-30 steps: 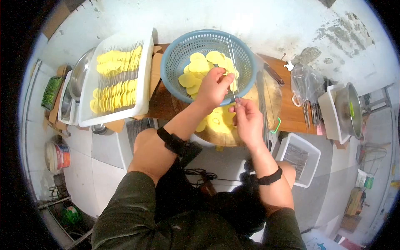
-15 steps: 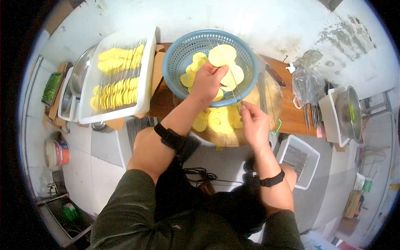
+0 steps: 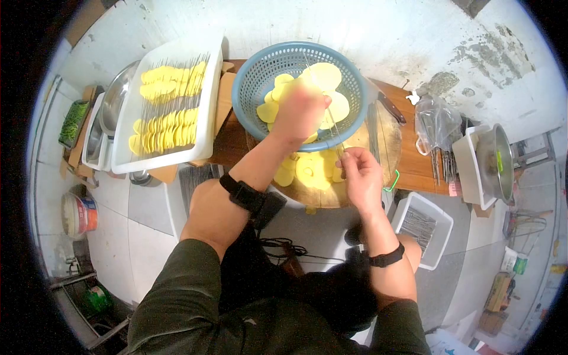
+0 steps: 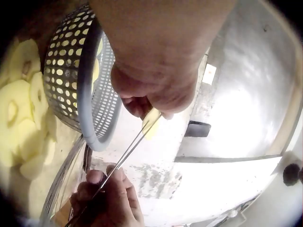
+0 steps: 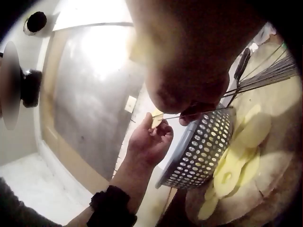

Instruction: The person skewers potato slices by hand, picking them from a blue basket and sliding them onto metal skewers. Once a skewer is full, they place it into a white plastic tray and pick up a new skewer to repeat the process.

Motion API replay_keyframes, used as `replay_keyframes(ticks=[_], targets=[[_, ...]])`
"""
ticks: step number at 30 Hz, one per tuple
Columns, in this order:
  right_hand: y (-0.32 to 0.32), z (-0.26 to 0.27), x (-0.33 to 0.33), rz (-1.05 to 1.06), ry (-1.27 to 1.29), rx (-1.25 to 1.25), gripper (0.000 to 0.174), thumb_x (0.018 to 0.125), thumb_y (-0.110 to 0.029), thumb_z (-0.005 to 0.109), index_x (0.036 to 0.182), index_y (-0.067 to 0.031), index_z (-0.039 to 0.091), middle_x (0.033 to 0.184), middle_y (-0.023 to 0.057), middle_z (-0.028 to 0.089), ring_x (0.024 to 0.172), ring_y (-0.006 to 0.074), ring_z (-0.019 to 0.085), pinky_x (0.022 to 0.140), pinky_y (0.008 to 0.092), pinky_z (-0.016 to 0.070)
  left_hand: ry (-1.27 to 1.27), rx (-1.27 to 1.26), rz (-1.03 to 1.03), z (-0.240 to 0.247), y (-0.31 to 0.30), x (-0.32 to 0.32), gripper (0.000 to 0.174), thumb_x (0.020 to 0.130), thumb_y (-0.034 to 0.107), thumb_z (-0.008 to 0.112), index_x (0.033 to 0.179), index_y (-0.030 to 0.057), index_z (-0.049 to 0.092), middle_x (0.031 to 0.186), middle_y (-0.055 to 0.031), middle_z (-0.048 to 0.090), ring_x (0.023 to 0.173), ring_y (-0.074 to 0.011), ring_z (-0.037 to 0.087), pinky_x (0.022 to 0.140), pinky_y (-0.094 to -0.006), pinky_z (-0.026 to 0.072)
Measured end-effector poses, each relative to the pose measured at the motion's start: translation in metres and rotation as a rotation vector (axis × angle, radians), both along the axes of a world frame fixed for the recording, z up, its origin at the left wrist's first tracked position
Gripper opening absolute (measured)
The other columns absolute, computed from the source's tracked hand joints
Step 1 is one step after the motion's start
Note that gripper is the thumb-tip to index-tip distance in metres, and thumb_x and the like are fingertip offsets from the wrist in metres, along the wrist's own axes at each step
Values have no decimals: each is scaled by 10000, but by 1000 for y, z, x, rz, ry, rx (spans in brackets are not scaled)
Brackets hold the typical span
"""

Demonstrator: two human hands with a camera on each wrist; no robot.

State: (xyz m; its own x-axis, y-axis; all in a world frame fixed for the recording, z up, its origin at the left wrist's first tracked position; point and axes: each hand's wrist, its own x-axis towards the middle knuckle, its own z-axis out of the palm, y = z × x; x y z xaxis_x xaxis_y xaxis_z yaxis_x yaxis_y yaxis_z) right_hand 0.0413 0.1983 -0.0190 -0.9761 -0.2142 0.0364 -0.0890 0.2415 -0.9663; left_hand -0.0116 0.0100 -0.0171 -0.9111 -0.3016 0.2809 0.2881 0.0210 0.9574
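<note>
While the left hand (image 3: 299,115) hangs over the blue basket (image 3: 251,77), we see its fingertips pinching a pale yellow potato slice (image 4: 152,124) threaded on a thin metal skewer (image 4: 127,155). The skewer slants from above the basket's middle down past its near rim. Just outside that rim, the right hand (image 3: 361,174) pinches the skewer's lower end between thumb and curled fingers. Both hands are therefore narrow, each closed on its own part of the same skewer.

Inside the basket we see more potato slices (image 3: 267,111), some of them hidden under the left hand. Against the basket's near side, a heap of slices (image 3: 307,171) lies on a round wooden board (image 3: 331,198). Right of the basket, a bundle of bare skewers (image 3: 374,133) lies across the board. Farther right of it, a knife (image 3: 390,106) rests on the wooden desk (image 3: 414,168). Left of the basket, just beside it, stands a white tray (image 3: 177,50) holding two rows of loaded skewers (image 3: 168,80). Well to the near right of the basket, a small white bin (image 3: 441,213) holds more bare skewers.
</note>
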Motion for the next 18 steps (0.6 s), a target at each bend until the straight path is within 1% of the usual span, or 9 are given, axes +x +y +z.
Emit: replay_keyframes(ticks=[3,5,8,12,14,15,16,17,18], targets=[[1,-3,0,3,30,6,157,935,-127,560,949,26,594,755,92,679,682,130,628,637,271,493,-9,-19,11,-3,1,-2,240,847,178,643,903,-38,555,826,-156,567,785,-262,546,714,-382,440],[1,-2,1,9,47,22,157,941,-134,553,936,19,589,755,85,680,680,125,623,632,266,490,66,-156,33,-4,0,-2,239,841,180,649,887,-37,559,816,-152,569,772,-270,548,703,-387,440],[0,6,3,25,13,56,166,951,-149,537,938,9,589,752,78,681,660,125,609,620,273,485,53,-147,-23,-3,-2,-1,241,833,180,658,878,-37,563,810,-146,574,758,-271,552,691,-390,440],[-1,8,3,25,-84,-4,169,958,-158,525,937,1,578,751,80,678,614,144,588,603,291,483,28,-134,-42,-5,-4,-1,227,828,170,657,858,-36,568,785,-144,574,742,-271,555,677,-393,439],[-1,4,2,23,-114,-39,172,960,-163,521,934,-2,575,753,81,678,599,151,581,598,295,483,56,-61,-22,-5,-1,-2,207,830,155,648,859,-36,572,780,-119,573,736,-230,552,667,-375,439],[0,-3,0,14,-19,-7,164,957,-158,525,927,-3,572,751,80,676,606,157,592,596,294,483,56,-61,-22,-3,0,-1,207,830,155,648,859,-36,572,780,-119,573,736,-230,552,667,-375,439],[1,-7,-1,5,75,24,156,953,-152,530,920,-5,570,748,79,673,614,163,604,593,293,483,25,6,-39,-2,1,0,192,833,144,640,871,-32,575,781,-101,569,737,-205,545,663,-363,440],[0,-6,-1,5,75,24,156,953,-152,530,920,-5,570,748,79,673,614,163,604,593,293,483,-7,72,-56,1,1,2,177,836,134,632,883,-28,578,782,-83,564,737,-181,538,658,-350,441],[-1,-5,1,-22,144,72,145,948,-141,534,917,-4,570,739,78,668,631,171,619,597,294,485,-7,72,-55,3,0,3,177,836,134,632,883,-28,578,782,-83,564,737,-181,538,658,-350,441]])
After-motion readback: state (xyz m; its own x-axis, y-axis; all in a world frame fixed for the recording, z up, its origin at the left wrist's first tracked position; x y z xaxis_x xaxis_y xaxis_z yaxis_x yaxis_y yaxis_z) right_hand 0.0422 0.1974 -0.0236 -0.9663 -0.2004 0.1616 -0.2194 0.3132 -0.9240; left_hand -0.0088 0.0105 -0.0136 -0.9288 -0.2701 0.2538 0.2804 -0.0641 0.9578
